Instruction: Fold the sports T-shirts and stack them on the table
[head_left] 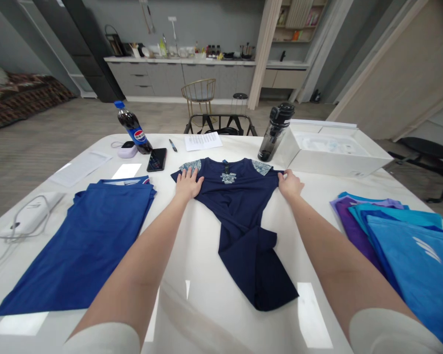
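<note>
Here, in the head view, the navy shirt [239,196] is spread mid-surface [197,255], its sleeves held: one pressed under the flat, open left hand [189,184], one pinched by the right hand [290,184]. Toward the near left corner, a blue garment [84,246] is laid.

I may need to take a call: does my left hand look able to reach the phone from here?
Probably yes: the left hand, spread on the navy top, is near the phone, and nothing stands between them; the cola bottle is beyond the phone.
</note>
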### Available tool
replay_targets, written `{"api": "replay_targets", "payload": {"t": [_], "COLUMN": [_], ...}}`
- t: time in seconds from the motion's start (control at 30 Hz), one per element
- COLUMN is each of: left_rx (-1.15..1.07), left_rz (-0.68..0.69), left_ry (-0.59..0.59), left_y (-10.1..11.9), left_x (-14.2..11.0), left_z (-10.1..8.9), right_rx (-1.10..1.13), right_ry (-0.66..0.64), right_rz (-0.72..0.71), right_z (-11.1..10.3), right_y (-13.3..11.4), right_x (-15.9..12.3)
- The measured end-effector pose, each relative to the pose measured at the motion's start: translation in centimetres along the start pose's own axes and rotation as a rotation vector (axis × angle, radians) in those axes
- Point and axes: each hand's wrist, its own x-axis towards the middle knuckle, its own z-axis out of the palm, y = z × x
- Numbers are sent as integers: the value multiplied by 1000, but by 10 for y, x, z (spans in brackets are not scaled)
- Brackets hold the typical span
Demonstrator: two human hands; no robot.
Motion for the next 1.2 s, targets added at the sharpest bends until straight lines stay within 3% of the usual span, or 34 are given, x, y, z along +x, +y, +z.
{"api": "replay_targets", "payload": {"t": [0.1, 0.17, 0.2, 0.3, 0.37, 0.5, 0.57, 0.67, 0.73, 0.87, 0.97, 1.03, 1.13, 1.2], "left_rx": [-23, -78, -122, -255, -308, -339, -346, -494, -693, -976, -929, -806, -477, -239], "left_rz": [83, 256, 369, 693, 805, 781, 716, 565, 421, 149, -73, -191, -144, 77], "left_ry": [157, 243, 229, 37, -48, -139, -130, -24, 72, 307, 477, 528, 605, 533], "left_y": [15, 32, 44, 81, 103, 131, 138, 141, 134, 87, 30, -5, -32, -31], "left_x": [-15, -38, -53, -107, -142, -191, -204, -220, -234, -275, -315, -343, -377, -390], "left_z": [-10, -15, -17, -20, -19, -17, -18, -27, -37, -51, -46, -40, -36, -36], "right_rx": [174, 243, 268, 342, 343, 223, 216, 275, 311, 238, 154, 123, 69, 13], "right_ry": [23, 20, 1, -146, -277, -385, -339, -231, -210, -331, -353, -343, -304, -269], "right_rz": [16, -62, -122, -300, -371, -400, -413, -380, -411, -754, -830, -837, -832, -813], "right_z": [-9, -19, -25, -45, -58, -78, -83, -89, -96, -113, -121, -122, -122, -122], "right_y": [4, 4, 3, 1, 3, 16, 24, 32, 33, 37, 47, 56, 63, 63], "right_x": [-12, -36, -52, -116, -160, -225, -245, -272, -292, -331, -352, -361, -370, -376]}}
